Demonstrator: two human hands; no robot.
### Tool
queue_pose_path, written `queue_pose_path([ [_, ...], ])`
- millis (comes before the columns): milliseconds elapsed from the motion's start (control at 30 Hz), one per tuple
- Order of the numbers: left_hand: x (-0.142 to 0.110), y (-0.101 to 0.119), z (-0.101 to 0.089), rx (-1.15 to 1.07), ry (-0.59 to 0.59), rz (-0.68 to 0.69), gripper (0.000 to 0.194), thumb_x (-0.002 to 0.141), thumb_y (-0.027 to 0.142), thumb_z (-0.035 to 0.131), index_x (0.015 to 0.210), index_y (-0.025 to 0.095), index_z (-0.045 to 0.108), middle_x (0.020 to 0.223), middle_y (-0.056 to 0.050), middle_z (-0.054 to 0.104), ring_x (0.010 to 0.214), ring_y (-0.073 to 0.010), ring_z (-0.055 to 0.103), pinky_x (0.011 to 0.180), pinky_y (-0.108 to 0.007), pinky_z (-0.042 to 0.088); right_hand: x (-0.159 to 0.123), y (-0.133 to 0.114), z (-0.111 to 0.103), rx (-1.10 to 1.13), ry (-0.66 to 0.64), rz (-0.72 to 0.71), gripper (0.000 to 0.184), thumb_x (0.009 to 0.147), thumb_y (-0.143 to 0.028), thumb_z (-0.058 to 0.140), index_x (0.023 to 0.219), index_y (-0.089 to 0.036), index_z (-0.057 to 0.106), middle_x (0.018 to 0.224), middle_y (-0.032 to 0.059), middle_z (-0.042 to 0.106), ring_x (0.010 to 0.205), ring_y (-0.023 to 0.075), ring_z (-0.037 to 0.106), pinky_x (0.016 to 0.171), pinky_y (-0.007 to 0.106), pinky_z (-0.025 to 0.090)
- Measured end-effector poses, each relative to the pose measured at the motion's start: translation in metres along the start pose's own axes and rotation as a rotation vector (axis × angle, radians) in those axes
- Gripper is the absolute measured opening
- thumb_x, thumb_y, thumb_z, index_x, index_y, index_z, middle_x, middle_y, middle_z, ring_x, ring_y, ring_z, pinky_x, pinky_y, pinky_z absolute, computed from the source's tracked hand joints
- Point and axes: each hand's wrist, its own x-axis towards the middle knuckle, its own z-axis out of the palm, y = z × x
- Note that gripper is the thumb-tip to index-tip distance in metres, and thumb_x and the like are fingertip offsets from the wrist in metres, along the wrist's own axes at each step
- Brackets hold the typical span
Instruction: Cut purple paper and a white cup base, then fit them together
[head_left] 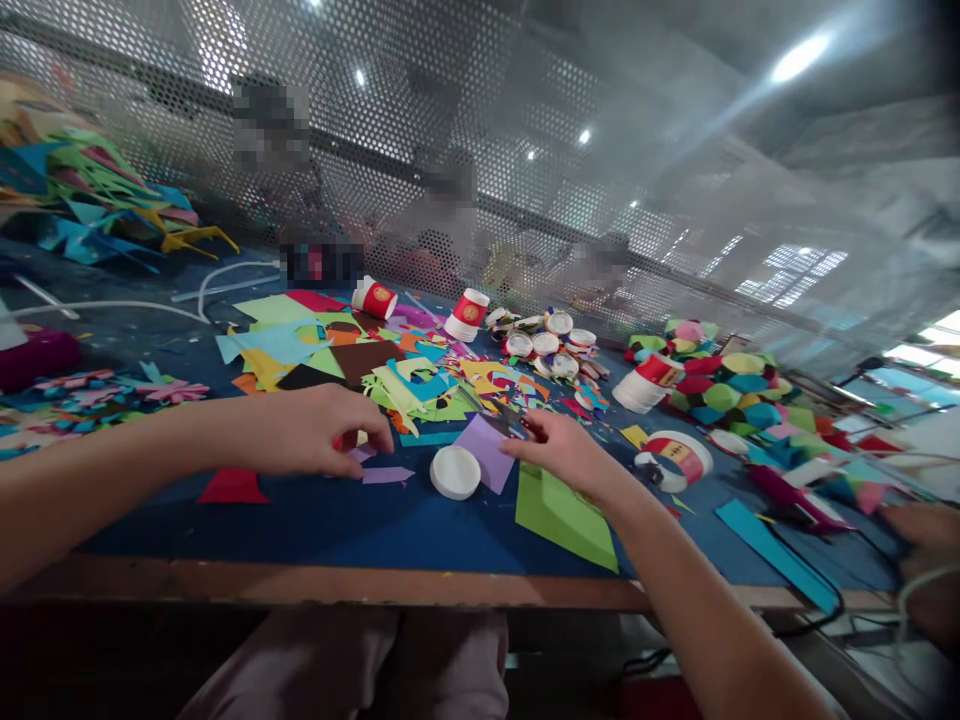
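My left hand (337,432) hovers low over the table, fingers curved and thumb apart, holding nothing that I can see. Just beside its fingertips lies a small purple paper strip (388,475). My right hand (559,450) is closed around scissors (525,424), whose dark blades point away to the left and are partly hidden among paper scraps. Between the hands sits a round white lid (455,472), overlapping or touching a purple paper sheet (484,453). A green paper sheet (566,515) lies below my right hand, and a red paper piece (235,487) below my left wrist.
Coloured paper scraps (367,362) heap behind my hands. Beyond stand red-and-white paper cups (466,315) and a pile of round white-topped pieces (545,343). To the right are a tape roll (679,460), a purple glue gun (799,497) and another person's hand (926,530).
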Motion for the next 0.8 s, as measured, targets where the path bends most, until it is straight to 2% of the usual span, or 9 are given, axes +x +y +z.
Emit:
queue_pose_path([
  [100, -0.002, 0.004, 0.003, 0.012, 0.02, -0.012, 0.028, 0.082, 0.02, 0.062, 0.108, 0.022, 0.072, 0.103, -0.003, 0.071, 0.091, -0.0194, 0.065, 0.078, -0.026, 0.045, 0.0, 0.0, 0.005, -0.133, -0.022, 0.004, 0.036, 0.076, -0.039, 0.072, 0.062, -0.023, 0.043, 0.059, -0.0056, 0.042, 0.058, 0.0137, 0.038, 0.056, 0.03, 0.024],
  [167, -0.003, 0.006, 0.004, 0.012, 0.034, -0.02, 0.028, 0.084, 0.021, 0.06, 0.11, 0.021, 0.072, 0.1, -0.004, 0.072, 0.09, -0.0197, 0.066, 0.077, -0.026, 0.045, 0.0, 0.002, 0.008, -0.209, -0.017, 0.008, 0.034, 0.082, -0.035, 0.069, 0.064, -0.022, 0.043, 0.06, -0.0061, 0.042, 0.058, 0.0131, 0.039, 0.056, 0.028, 0.027],
  [333, -0.003, 0.005, 0.001, -0.006, 0.013, -0.023, 0.019, 0.088, 0.031, 0.06, 0.097, 0.022, 0.073, 0.09, -0.002, 0.074, 0.084, -0.0192, 0.068, 0.074, -0.026, 0.045, 0.003, 0.006, 0.007, -0.382, -0.029, -0.003, 0.028, 0.096, -0.04, 0.064, 0.08, -0.017, 0.058, 0.077, -0.0025, 0.057, 0.068, 0.0138, 0.054, 0.068, 0.03, 0.047],
  [467, -0.006, 0.003, 0.0, -0.015, -0.075, -0.045, 0.017, 0.087, 0.032, 0.062, 0.097, 0.025, 0.073, 0.083, 0.001, 0.073, 0.077, -0.0177, 0.068, 0.068, -0.025, 0.045, 0.01, 0.006, 0.001, -0.456, -0.066, -0.016, 0.024, 0.098, -0.04, 0.063, 0.094, -0.016, 0.065, 0.092, 0.0022, 0.065, 0.081, 0.0169, 0.062, 0.077, 0.035, 0.054],
  [633, -0.005, 0.007, 0.008, 0.09, -0.024, -0.091, 0.029, 0.083, 0.039, 0.07, 0.108, 0.023, 0.071, 0.1, -0.005, 0.07, 0.09, -0.0241, 0.065, 0.072, -0.029, 0.041, 0.013, 0.0, -0.002, -0.481, -0.142, 0.02, 0.025, 0.095, -0.04, 0.068, 0.1, -0.015, 0.066, 0.102, 0.0046, 0.067, 0.09, 0.0196, 0.065, 0.083, 0.039, 0.056],
  [800, 0.005, 0.012, 0.012, 0.152, 0.01, -0.108, 0.036, 0.082, 0.047, 0.068, 0.11, 0.023, 0.07, 0.112, -0.007, 0.068, 0.1, -0.029, 0.063, 0.075, -0.032, 0.039, 0.016, -0.008, 0.0, -0.456, -0.172, 0.15, 0.031, 0.097, -0.038, 0.066, 0.119, -0.016, 0.064, 0.117, 0.0083, 0.067, 0.101, 0.0226, 0.067, 0.088, 0.043, 0.058],
])
